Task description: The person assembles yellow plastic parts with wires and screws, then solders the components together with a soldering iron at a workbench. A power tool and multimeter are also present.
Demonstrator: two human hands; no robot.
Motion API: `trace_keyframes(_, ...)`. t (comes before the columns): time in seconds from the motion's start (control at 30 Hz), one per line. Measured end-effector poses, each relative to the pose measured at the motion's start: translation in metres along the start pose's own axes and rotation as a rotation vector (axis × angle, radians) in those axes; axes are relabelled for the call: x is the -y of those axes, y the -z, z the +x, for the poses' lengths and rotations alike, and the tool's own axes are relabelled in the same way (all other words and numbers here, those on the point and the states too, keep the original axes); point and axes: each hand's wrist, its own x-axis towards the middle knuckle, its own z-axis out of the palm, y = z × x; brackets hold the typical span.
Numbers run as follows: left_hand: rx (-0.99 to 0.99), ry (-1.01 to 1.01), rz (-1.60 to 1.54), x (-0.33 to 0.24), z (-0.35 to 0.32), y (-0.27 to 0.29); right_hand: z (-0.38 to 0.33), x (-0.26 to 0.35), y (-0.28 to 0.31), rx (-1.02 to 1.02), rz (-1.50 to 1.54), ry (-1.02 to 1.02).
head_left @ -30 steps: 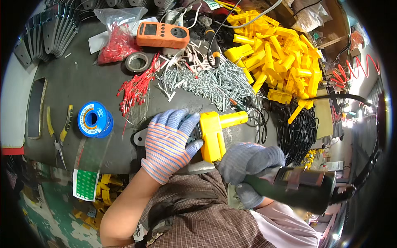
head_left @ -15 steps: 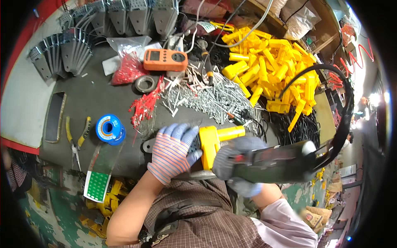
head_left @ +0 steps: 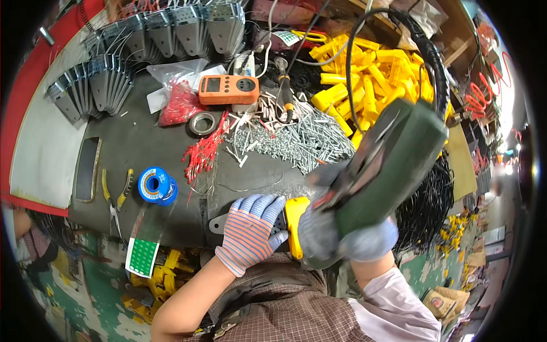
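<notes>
My left hand (head_left: pixel 250 232), in a striped work glove, is closed over a grey perforated metal plate (head_left: pixel 217 225) near the table's front edge. A yellow plastic housing (head_left: pixel 294 222) sits at the plate's right end, beside my left fingertips. My right hand (head_left: pixel 367 239), gloved in grey-blue, grips a dark green corded power tool (head_left: pixel 396 162). The tool is tilted, its thick end up to the right, and smeared by motion. Its working tip is hidden behind my right hand, close to the housing, so I cannot tell whether they touch.
Loose screws (head_left: pixel 302 139) lie beyond my hands, with red-wired parts (head_left: pixel 202 151) beside them. Yellow housings (head_left: pixel 373 80) are heaped at the far right. An orange meter (head_left: pixel 229 90), a solder spool (head_left: pixel 156 185) and pliers (head_left: pixel 117 196) lie further left. The tool's black cable (head_left: pixel 436 62) arches overhead.
The power tool has swung from nearly level to steeply tilted, its thick end rising. The yellow housing's handle-like arm, visible before, is now hidden. My left hand keeps its hold on the plate.
</notes>
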Motion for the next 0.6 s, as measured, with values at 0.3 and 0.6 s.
trace_keyframes(0.3,-0.06,0.003,0.013,0.006,-0.011,0.001,-0.017,-0.001,0.045,-0.732,0.657,0.183)
trace_keyframes(0.6,0.091,-0.012,0.115,0.004,0.0,0.001,-0.084,-0.067,0.115,-0.986,0.922,0.41)
